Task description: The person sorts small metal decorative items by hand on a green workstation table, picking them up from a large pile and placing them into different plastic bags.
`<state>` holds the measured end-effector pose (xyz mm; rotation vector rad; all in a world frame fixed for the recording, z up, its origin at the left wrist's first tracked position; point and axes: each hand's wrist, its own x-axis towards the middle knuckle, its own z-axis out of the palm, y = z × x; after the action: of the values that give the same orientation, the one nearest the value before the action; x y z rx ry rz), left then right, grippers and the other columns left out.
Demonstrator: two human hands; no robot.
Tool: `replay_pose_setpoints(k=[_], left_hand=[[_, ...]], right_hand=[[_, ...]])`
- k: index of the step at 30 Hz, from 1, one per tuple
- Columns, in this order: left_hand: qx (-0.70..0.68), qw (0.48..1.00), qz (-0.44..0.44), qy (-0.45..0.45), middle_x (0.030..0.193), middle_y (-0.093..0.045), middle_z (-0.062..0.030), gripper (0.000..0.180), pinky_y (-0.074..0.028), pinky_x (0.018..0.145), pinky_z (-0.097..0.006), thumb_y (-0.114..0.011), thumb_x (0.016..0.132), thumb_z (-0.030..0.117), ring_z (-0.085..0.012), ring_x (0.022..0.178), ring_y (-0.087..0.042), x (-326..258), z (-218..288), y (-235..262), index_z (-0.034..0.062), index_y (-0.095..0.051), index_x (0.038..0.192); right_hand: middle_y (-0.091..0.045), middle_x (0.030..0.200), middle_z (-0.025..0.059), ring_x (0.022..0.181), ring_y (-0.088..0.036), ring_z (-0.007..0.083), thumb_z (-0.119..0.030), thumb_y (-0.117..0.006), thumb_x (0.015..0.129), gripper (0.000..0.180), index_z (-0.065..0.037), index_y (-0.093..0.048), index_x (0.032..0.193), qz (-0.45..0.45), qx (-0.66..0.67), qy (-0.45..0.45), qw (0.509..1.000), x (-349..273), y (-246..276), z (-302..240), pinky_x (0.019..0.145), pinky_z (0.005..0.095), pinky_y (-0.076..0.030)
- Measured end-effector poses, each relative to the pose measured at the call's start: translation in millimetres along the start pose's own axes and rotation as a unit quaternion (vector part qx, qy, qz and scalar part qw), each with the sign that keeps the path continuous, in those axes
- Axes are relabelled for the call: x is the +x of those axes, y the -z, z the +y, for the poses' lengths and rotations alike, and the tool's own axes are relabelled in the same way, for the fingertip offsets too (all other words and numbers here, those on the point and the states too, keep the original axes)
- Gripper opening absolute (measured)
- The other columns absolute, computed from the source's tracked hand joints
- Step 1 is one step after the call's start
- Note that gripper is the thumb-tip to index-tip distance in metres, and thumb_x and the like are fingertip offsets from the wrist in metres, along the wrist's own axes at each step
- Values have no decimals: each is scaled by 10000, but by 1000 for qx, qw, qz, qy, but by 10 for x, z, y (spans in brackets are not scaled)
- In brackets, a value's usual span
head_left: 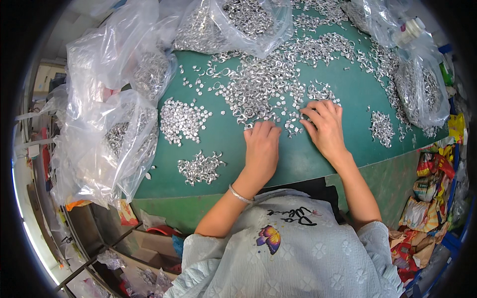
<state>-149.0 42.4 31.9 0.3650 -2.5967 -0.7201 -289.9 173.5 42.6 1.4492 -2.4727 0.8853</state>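
On a green table, my left hand (262, 148) rests at the near edge of a large heap of small silvery metal rings (266, 82). Its fingers are bent and pressed together, with the tips down among the pieces; whatever they pinch is hidden. My right hand (325, 128) lies over the heap's right side, fingers apart and curved, fingertips touching loose pieces. Between the two hands sit several small metal pieces (293, 124). To the left are a pile of small rounded silvery pieces (181, 121) and, nearer me, a pile of curved ones (200, 168).
Clear plastic bags of metal pieces stand on the table at the left (119, 134), the back (238, 25) and the right (422, 94). Another small pile (381, 129) lies right of my hand. Colourful packets (422, 213) fill a rack beyond the table's right edge.
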Motion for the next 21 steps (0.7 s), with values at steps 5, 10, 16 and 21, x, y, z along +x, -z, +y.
replay_pose_setpoints(k=[5, 10, 16, 21], left_hand=[[-61, 998, 7, 2, 939, -611, -55, 134, -374, 737, -360, -654, 823, 18, -245, 842, -560, -93, 47, 115, 62, -633, 947], [-66, 997, 13, 41, 954, -621, -78, 176, -401, 717, -359, -671, 818, 20, -258, 821, -568, -297, 86, 191, 43, -631, 988], [-78, 996, -6, 49, 1022, -579, -118, 316, -420, 742, -368, -716, 784, 61, -285, 885, -553, -380, 181, 196, 28, -625, 1085], [-66, 997, -27, 38, 1015, -551, -112, 327, -446, 778, -379, -729, 765, 50, -293, 891, -545, -376, 172, 82, 26, -625, 1074]], right_hand=[[-624, 962, 54, 903, -546, 243, -104, -753, 736, 243, -54, -661, 955, -24, 66, 21, 997, -158, 121, -151, 798, 370, -384], [-611, 921, 58, 874, -547, 247, -108, -763, 730, 249, -51, -656, 948, -81, 97, 46, 991, -330, 10, -455, 750, 369, -388], [-578, 984, 33, 927, -516, 237, -162, -755, 745, 212, -73, -672, 919, -24, 1, -7, 1000, -193, 18, -379, 784, 380, -370], [-586, 943, 17, 898, -529, 226, -141, -756, 735, 189, -84, -684, 901, 13, 4, 27, 1000, -220, -72, -320, 796, 379, -366]])
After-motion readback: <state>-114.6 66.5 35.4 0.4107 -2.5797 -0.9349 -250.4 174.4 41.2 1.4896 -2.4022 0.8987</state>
